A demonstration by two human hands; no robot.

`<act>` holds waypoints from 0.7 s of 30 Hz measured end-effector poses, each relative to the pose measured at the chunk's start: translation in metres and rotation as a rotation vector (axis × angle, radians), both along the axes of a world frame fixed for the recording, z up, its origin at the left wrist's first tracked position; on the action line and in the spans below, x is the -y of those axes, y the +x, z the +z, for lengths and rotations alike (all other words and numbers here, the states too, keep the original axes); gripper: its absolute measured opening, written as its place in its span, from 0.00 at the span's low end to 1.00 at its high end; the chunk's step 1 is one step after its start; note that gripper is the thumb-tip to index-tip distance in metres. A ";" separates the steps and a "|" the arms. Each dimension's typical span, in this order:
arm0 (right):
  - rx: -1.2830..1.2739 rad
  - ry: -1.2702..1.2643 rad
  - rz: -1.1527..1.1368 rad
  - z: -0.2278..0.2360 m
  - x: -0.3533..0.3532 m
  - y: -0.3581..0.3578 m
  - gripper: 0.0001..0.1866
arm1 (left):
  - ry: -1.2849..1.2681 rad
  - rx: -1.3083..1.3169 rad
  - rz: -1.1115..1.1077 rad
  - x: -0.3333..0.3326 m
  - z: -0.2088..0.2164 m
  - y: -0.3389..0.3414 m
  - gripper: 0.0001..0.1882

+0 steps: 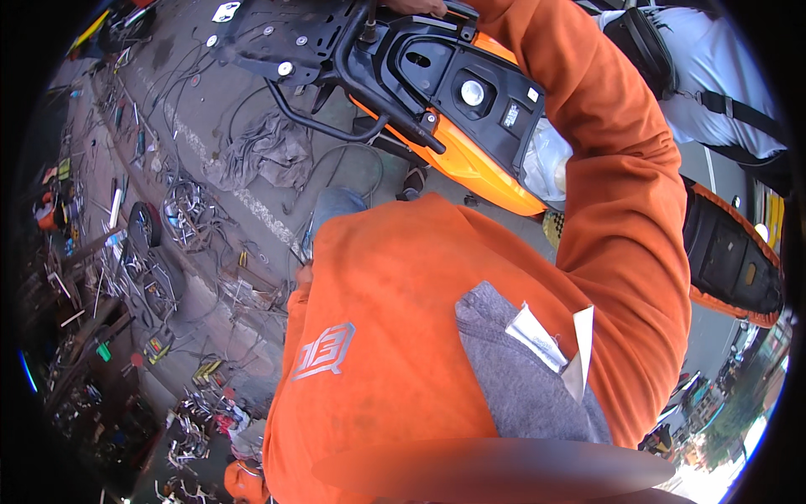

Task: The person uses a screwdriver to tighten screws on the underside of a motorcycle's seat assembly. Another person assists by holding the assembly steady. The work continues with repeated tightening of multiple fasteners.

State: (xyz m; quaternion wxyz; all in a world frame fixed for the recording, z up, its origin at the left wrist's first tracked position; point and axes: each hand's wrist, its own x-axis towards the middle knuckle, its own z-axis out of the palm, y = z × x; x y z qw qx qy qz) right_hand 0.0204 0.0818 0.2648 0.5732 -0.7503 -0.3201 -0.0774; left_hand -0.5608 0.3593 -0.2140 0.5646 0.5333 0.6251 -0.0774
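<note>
The rear of an orange and black motorcycle (483, 160) fills the top middle, its under-seat tray bare. My right hand (417, 7) is at the upper edge, over the far side of the tail frame, mostly cut off by the picture. Beside it, an upright metal shaft (369, 23) stands on the black tubular rear rack (344, 63); I cannot tell whether my fingers touch it. My left hand (306, 275) barely shows past my orange shirt, low at my left side. Its fingers are hidden, and a thin rod-like thing (301, 252) is near it.
An upturned seat (730, 252) with an orange edge is at the right, below a person in light clothing (714, 67) with a black bag. Grey cloth (273, 149) and loose cables lie on the floor. Tools and metal scraps (180, 210) are strewn along the left.
</note>
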 end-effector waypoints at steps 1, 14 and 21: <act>-0.182 -0.200 0.134 0.007 0.007 0.007 0.24 | 0.000 -0.015 -0.003 0.008 0.004 -0.011 0.12; 0.077 -0.788 0.136 0.130 0.066 -0.099 0.14 | -0.012 -0.033 -0.063 0.037 0.025 -0.088 0.14; -0.687 -0.699 0.290 0.038 0.080 -0.242 0.10 | -0.038 0.018 0.179 0.027 0.013 -0.154 0.15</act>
